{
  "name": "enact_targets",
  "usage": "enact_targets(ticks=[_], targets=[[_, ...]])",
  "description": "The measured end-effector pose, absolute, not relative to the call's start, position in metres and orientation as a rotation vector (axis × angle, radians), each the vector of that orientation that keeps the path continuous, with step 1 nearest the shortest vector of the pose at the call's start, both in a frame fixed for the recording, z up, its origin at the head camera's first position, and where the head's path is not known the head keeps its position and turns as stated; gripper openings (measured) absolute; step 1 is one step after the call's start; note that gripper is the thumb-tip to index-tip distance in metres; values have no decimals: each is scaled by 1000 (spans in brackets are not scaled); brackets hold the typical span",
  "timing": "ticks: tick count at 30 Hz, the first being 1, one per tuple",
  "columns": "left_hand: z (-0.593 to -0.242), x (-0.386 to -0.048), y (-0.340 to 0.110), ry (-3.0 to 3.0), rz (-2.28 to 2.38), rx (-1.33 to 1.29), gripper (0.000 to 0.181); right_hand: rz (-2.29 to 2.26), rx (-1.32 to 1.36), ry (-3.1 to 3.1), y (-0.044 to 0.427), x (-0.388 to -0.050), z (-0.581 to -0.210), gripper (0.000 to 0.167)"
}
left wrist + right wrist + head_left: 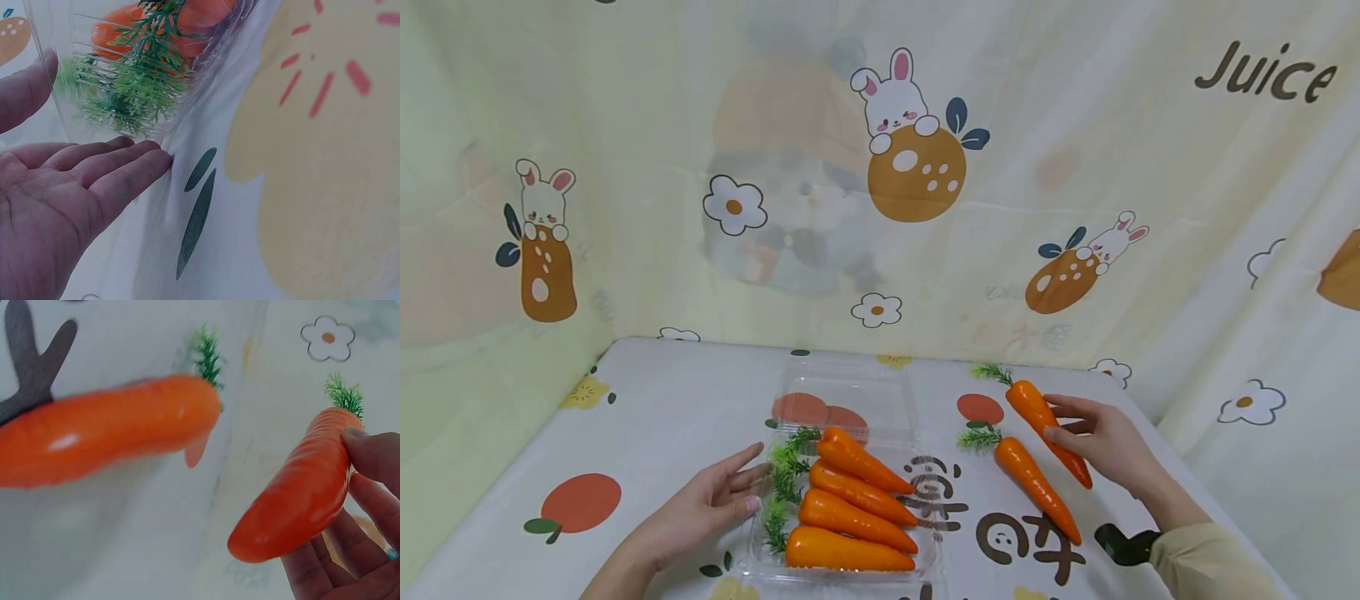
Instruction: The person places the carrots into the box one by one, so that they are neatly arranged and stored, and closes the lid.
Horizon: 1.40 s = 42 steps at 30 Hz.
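My right hand (1105, 437) pinches an orange toy carrot (1032, 404) with a green leafy top between thumb and fingers. In the right wrist view, this carrot (300, 487) points its tip toward the camera. Just in front of it, a second loose carrot (1037, 490) lies on the tablecloth. Several more carrots (857, 510) lie side by side in a clear plastic box (928, 558), leafy tops to the left. At the box's left side is my left hand (703, 504), its fingers extended by the wall; whether they touch it is hard to tell.
The box's clear lid (850, 379) is folded back behind it, flat on the printed tablecloth (662, 400). A patterned curtain (805, 275) hangs along the table's back and sides. A black object (1123, 546) shows at the right sleeve's cuff.
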State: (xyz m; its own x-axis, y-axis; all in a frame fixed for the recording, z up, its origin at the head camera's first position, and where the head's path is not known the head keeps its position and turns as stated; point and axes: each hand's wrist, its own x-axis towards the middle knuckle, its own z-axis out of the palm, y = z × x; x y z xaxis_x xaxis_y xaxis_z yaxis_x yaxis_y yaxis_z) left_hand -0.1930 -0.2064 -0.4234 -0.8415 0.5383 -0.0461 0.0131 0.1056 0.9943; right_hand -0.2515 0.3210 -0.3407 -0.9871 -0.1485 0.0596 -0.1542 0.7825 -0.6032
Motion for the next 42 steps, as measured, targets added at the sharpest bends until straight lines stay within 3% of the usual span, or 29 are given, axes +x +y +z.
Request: enact_targets(ticks=[18,42], targets=[[-423,-193,-206,1990,1788,552,84,1137,620,-2949,255,-244,-314,51],[-424,-193,-206,2001,1785,549,84,1133,1103,-2926,182,-236,-320,42]])
